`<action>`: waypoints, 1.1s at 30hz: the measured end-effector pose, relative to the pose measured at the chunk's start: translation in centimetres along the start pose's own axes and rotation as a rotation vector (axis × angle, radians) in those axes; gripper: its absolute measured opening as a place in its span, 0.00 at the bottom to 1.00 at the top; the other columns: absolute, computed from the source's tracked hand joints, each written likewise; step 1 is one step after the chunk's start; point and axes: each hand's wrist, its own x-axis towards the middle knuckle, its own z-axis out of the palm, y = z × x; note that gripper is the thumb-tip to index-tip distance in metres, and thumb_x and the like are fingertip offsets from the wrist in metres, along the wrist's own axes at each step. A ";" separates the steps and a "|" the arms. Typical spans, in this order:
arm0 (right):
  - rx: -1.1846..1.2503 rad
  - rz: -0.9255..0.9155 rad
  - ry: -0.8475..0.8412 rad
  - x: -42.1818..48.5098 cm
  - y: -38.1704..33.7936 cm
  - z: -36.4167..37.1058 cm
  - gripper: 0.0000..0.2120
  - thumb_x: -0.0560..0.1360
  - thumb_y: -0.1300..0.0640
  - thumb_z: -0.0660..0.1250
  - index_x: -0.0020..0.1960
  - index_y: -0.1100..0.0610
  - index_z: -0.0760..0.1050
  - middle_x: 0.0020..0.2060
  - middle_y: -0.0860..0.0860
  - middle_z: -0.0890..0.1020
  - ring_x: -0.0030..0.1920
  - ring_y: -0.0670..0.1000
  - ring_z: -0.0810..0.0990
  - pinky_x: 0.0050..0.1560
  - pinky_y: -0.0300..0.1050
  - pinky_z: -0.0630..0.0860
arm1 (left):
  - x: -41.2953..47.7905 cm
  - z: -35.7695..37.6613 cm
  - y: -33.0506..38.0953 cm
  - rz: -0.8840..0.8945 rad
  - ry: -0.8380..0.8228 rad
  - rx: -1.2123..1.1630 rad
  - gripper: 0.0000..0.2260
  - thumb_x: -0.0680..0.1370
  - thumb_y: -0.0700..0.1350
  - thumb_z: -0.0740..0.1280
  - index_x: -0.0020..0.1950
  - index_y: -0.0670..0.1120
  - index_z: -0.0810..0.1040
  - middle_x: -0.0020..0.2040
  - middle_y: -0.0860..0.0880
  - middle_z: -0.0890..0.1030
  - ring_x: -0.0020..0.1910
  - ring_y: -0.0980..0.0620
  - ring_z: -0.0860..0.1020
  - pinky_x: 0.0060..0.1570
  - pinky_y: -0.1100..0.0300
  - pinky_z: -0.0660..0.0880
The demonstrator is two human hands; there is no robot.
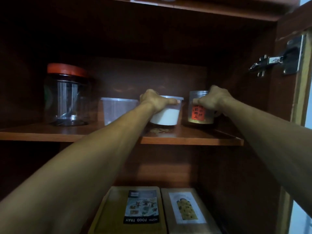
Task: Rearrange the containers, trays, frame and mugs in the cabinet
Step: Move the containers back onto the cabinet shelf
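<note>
The left hand [157, 102] gripped the white tub [166, 117] from above. Its thumb lay along the near rim and the other fingers curled over the top, narrowly spread. White matter filled that tub to about half its height. Whether its base touched the shelf [194, 139] I could not tell.

The right hand [214, 100] held the glass [199, 115], thumb on the near wall above a red label, fingers wrapped round the far side. A yellowish band showed at the base; contents or reflection, I could not tell.

Just left of the left fingers [173, 101] stood a clear tub [116, 112], seemingly empty. Further left stood a red-lidded jar [67, 98] with nothing visible inside. Well below both hands lay two trays [131, 211], side by side.
</note>
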 end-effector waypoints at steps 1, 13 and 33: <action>0.000 0.004 -0.001 0.1 0.1 0.3 0.37 0.65 0.40 0.77 0.67 0.59 0.71 0.60 0.59 0.77 0.51 0.61 0.81 0.32 0.48 0.79 | 0.0 0.2 -0.1 -0.008 0.012 0.024 0.38 0.61 0.62 0.79 0.63 0.41 0.76 0.55 0.46 0.78 0.55 0.45 0.78 0.56 0.51 0.78; -0.001 0.014 -0.021 0.7 1.2 2.2 0.39 0.62 0.38 0.77 0.65 0.57 0.73 0.60 0.58 0.78 0.53 0.60 0.81 0.45 0.55 0.83 | 0.5 1.2 -1.3 -0.054 0.018 0.064 0.49 0.44 0.72 0.74 0.58 0.44 0.78 0.55 0.45 0.82 0.54 0.43 0.79 0.55 0.50 0.78; -0.083 0.018 -0.050 0.3 1.3 2.1 0.49 0.69 0.41 0.74 0.76 0.58 0.48 0.69 0.62 0.69 0.64 0.63 0.74 0.59 0.58 0.76 | -0.3 0.3 -0.8 -0.063 -0.136 0.043 0.60 0.42 0.70 0.77 0.67 0.40 0.72 0.60 0.44 0.78 0.57 0.42 0.78 0.59 0.49 0.76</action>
